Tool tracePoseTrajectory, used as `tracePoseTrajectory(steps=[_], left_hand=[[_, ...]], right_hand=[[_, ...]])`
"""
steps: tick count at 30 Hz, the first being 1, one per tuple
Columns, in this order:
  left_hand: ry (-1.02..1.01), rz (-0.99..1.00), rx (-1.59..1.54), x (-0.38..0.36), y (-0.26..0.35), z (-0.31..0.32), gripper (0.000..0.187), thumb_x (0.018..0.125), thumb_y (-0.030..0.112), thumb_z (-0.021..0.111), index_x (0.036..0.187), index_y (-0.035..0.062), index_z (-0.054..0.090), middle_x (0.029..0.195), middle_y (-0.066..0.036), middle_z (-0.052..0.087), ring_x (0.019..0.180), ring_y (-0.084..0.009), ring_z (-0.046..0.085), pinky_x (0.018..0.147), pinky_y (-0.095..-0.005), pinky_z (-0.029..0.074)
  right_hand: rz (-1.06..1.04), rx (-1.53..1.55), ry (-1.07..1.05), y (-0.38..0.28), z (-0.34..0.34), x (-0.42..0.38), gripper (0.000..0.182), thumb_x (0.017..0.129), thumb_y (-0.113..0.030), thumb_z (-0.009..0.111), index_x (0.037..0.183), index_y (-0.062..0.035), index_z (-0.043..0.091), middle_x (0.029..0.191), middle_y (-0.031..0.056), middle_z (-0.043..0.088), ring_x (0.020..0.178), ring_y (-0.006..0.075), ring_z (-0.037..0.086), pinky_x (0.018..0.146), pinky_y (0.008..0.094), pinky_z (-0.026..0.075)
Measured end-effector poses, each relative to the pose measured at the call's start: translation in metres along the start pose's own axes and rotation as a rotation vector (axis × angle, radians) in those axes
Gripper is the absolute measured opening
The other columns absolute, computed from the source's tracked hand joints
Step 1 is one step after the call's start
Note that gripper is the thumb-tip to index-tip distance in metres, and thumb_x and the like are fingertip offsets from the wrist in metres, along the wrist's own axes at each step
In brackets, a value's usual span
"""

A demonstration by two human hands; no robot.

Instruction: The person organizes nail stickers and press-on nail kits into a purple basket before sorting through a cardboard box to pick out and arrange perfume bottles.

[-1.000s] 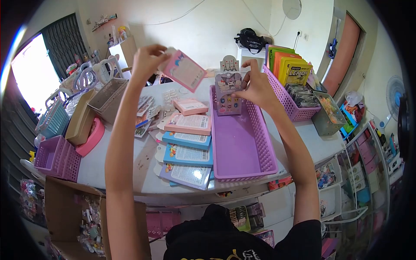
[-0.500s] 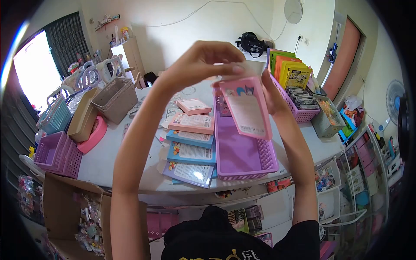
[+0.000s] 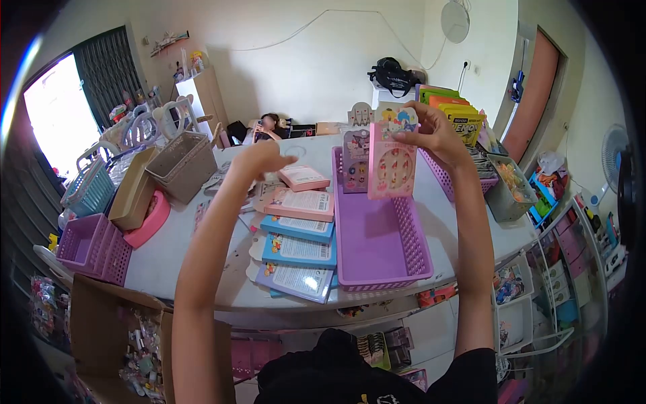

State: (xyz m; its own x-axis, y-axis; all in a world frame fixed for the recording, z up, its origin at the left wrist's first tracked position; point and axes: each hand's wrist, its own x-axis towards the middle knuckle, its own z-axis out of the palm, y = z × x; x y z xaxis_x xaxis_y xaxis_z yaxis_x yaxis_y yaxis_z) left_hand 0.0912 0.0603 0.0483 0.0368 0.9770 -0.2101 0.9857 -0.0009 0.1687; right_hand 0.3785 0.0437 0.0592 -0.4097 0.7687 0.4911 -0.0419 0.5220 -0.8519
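My right hand point(image 3: 434, 138) grips a pink box of children's press-on nails point(image 3: 393, 165) by its top, upright with its windowed front facing me. It hangs over the far part of a long purple basket point(image 3: 383, 232). Behind it, another nail box point(image 3: 355, 161), purple-grey, stands at the basket's far end. My left hand point(image 3: 261, 161), slightly blurred, hovers empty above the table, fingers apart, close to a small pink box point(image 3: 303, 178). Below that box, an overlapping row of pink and blue boxes point(image 3: 299, 250) lies back side up, left of the basket.
At left stand a grey basket point(image 3: 182, 165), a pink tray point(image 3: 149, 219) and purple baskets point(image 3: 94, 249). A cardboard carton point(image 3: 111, 337) of small packets is below. Yellow packs point(image 3: 459, 121) and a grey bin point(image 3: 509, 195) are at right. A person point(image 3: 268, 126) is beyond the table.
The nail box has turned from its back to its front and now stands upright in my right hand. My left hand has left it and moved down to the left.
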Motion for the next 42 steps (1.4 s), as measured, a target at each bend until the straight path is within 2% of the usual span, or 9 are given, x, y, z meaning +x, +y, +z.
tracePoseTrajectory(steps=[8,10,13,19,21,24,32,35,42], left_hand=[[0.131,0.028,-0.257,0.038,-0.017,0.04,0.077,0.065,0.047,0.065,0.103,-0.0144,0.039,0.076,-0.02,0.059,0.055,-0.0207,0.061,0.044,-0.0306,0.05],[0.644,0.207,-0.253,0.045,-0.02,0.056,0.064,0.058,0.047,0.069,0.073,-0.013,0.054,0.065,-0.018,0.06,0.052,-0.0261,0.059,0.051,-0.0342,0.049],[0.3,0.073,-0.469,0.043,-0.016,0.05,0.064,0.051,0.041,0.075,0.077,-0.0139,0.053,0.069,-0.021,0.06,0.058,-0.0254,0.06,0.052,-0.0338,0.049],[0.302,-0.007,-0.477,0.048,-0.011,0.049,0.062,0.048,0.034,0.078,0.077,-0.0148,0.053,0.069,-0.021,0.059,0.06,-0.0235,0.06,0.05,-0.032,0.049],[0.277,0.003,-0.546,0.055,-0.017,0.051,0.06,0.049,0.032,0.078,0.078,-0.0145,0.053,0.069,-0.02,0.059,0.059,-0.0227,0.06,0.05,-0.0312,0.049],[0.216,0.05,-0.709,0.057,-0.021,0.054,0.053,0.053,0.026,0.077,0.08,-0.0128,0.053,0.07,-0.017,0.06,0.06,-0.0208,0.06,0.052,-0.0299,0.049],[0.546,0.336,-1.083,0.034,-0.018,0.028,0.037,0.063,0.006,0.07,0.093,-0.007,0.054,0.082,-0.012,0.06,0.07,-0.0189,0.06,0.059,-0.029,0.052],[0.481,0.454,-1.327,-0.007,-0.007,0.01,0.048,0.067,0.012,0.068,0.106,-0.0079,0.046,0.089,-0.014,0.058,0.08,-0.0188,0.058,0.066,-0.0278,0.05],[0.026,0.659,-1.63,-0.055,0.023,0.009,0.035,0.086,0.021,0.045,0.115,0.0004,0.04,0.083,-0.005,0.05,0.068,-0.0082,0.047,0.055,-0.02,0.045]], right_hand=[[-0.04,-0.433,-0.064,0.028,0.033,0.005,0.041,0.064,-0.013,0.072,0.089,-0.0067,0.041,0.083,0.001,0.045,0.084,0.0101,0.047,0.076,0.0241,0.043],[-0.046,-0.483,-0.068,0.031,0.036,0.004,0.041,0.065,-0.017,0.072,0.089,-0.0074,0.041,0.082,0.0023,0.045,0.083,0.0115,0.045,0.075,0.0264,0.042],[-0.012,-0.533,-0.107,0.034,0.04,0.005,0.041,0.066,-0.018,0.071,0.09,-0.0065,0.04,0.083,0.0034,0.046,0.083,0.0115,0.045,0.074,0.0278,0.042],[0.041,-0.572,-0.103,0.027,0.044,0.004,0.041,0.063,-0.018,0.072,0.09,-0.0056,0.043,0.086,0.0055,0.048,0.081,0.015,0.047,0.073,0.0279,0.041],[-0.389,-0.949,0.057,0.037,0.039,0.005,0.046,0.058,-0.019,0.075,0.089,-0.0058,0.045,0.089,0.0067,0.044,0.087,0.02,0.046,0.075,0.0306,0.041],[-0.394,-1.12,0.208,0.038,0.036,0.005,0.048,0.053,-0.018,0.077,0.089,-0.0084,0.046,0.093,0.0068,0.04,0.094,0.0231,0.042,0.075,0.0357,0.039],[-0.43,-1.061,0.234,0.028,0.031,0.007,0.049,0.06,-0.027,0.074,0.096,-0.0067,0.047,0.095,0.0078,0.043,0.094,0.0223,0.044,0.079,0.0321,0.039],[-0.42,-0.794,0.123,0.01,0.027,0.006,0.036,0.076,-0.023,0.061,0.105,-0.0069,0.047,0.095,0.0056,0.049,0.088,0.0159,0.048,0.075,0.0262,0.038],[-0.434,-0.435,-0.105,-0.025,0.05,0.017,0.063,0.066,-0.019,0.069,0.121,-0.0123,0.04,0.114,0.0055,0.049,0.105,0.0165,0.046,0.088,0.0339,0.037]])
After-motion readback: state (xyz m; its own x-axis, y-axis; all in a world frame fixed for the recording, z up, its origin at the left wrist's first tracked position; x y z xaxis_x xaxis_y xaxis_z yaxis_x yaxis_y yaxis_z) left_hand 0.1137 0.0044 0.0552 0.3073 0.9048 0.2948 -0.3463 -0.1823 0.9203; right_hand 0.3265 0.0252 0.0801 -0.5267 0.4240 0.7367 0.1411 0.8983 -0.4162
